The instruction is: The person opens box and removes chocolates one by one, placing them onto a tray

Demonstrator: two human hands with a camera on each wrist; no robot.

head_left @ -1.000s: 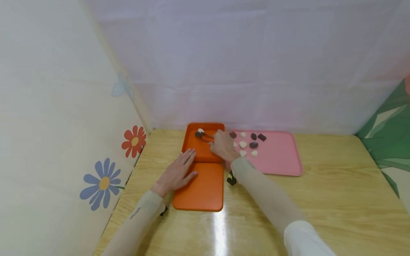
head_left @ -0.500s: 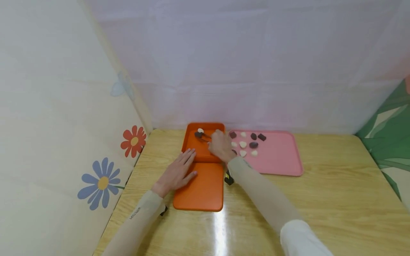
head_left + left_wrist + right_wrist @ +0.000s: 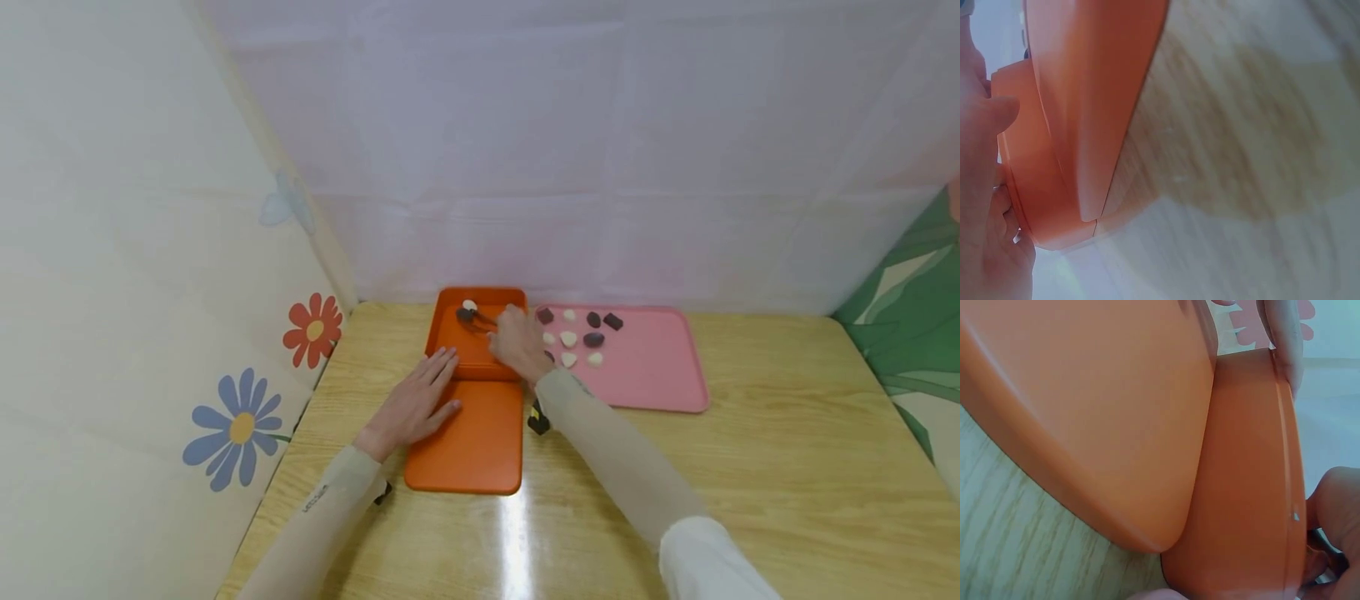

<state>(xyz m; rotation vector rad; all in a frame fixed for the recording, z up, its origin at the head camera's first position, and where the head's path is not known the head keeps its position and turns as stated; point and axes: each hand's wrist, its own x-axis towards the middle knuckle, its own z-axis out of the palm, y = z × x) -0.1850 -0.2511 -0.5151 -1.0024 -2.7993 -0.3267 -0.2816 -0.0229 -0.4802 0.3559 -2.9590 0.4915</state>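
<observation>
My right hand (image 3: 519,343) grips dark tongs (image 3: 486,321) over the inside of the orange box (image 3: 480,295). The tongs' tips are at a dark brown piece (image 3: 465,316) that looks like a chocolate, beside a white piece (image 3: 469,305) near the box's back left. My left hand (image 3: 411,410) lies with straight fingers across the box's front left edge, thumb over the orange lid (image 3: 468,446). In the left wrist view, fingertips of the left hand (image 3: 1010,225) touch the side of the box (image 3: 1038,181). The right wrist view shows curled right fingers (image 3: 1335,509) beyond the box wall (image 3: 1244,481).
A pink tray (image 3: 652,367) stands right of the box, holding several dark and white chocolate-like pieces (image 3: 593,340) on its left half. The orange lid lies on the wooden table (image 3: 787,467) directly before the box. A cloth-covered wall (image 3: 570,208) rises behind.
My right hand has shifted slightly left, and the arms of the tongs now look closer together by the dark piece. The left hand stays where it was.
</observation>
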